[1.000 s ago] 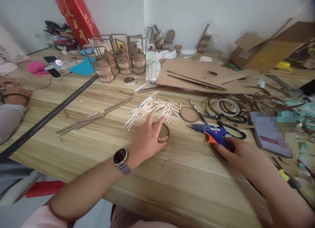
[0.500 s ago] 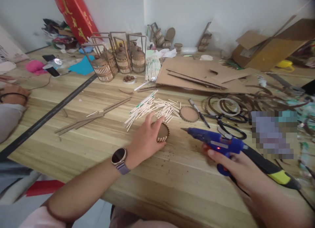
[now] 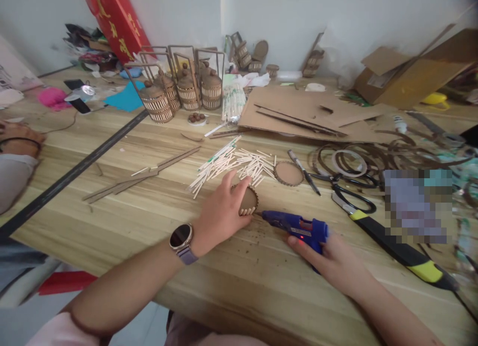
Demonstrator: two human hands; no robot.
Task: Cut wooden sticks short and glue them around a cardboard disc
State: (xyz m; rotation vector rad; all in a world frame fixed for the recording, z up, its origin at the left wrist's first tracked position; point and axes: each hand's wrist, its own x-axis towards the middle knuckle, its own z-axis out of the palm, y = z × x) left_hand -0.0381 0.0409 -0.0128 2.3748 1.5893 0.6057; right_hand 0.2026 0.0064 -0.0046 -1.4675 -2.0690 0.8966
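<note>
My left hand [image 3: 224, 211], with a watch on the wrist, holds a round brown disc [image 3: 248, 199] with a ridged rim between spread fingers and thumb. A few short pale sticks [image 3: 246, 211] stand along its near edge. My right hand [image 3: 328, 259] is wrapped round a blue glue gun [image 3: 295, 225] with a red light. The nozzle is at the disc's near right edge, by the left thumb; whether it touches is too small to tell. Beyond my left hand lies a loose pile of pale sticks [image 3: 220, 164]. A second ridged disc [image 3: 289, 173] lies to the right of the pile.
Small lidded baskets [image 3: 157, 107] with tall handles stand at the back left. Cardboard [image 3: 295, 107] lies behind the sticks. Black scissors [image 3: 354, 196], a pen [image 3: 304, 172], a yellow-black tool [image 3: 396, 244] and brown strips are at the right. Another person's hand [image 3: 20, 134] rests at far left.
My right hand has moved left with the glue gun, bringing its nozzle to the disc's edge. My left hand has stayed nearly still on the disc.
</note>
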